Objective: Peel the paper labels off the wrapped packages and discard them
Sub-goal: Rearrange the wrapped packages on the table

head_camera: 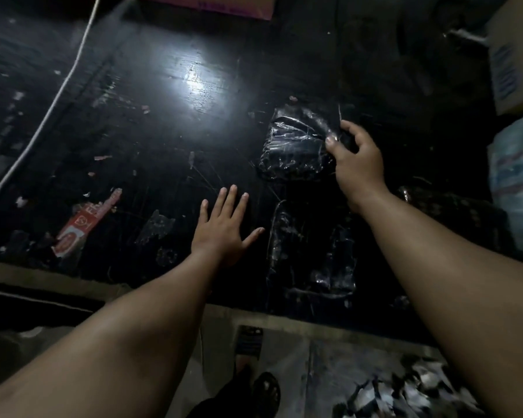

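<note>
My right hand (357, 158) pinches the right edge of a dark plastic-wrapped package (296, 146), thumb and fingers curled onto the film, on the black table (163, 131). My left hand (224, 227) lies flat with fingers spread on the tabletop, just left of a 2nd wrapped package (311, 260) nearer the table's front edge. I see no pale label on either package; the light is dim, so I cannot tell whether one sits underneath or is already gone. I judge the step to be drawing the far package in. To do it well I would slide it toward me into the brighter patch, turn it over to find the label, then pin it with my left palm while peeling slowly from 1 corner. Torn scraps (405, 393) lie on the floor below.
</note>
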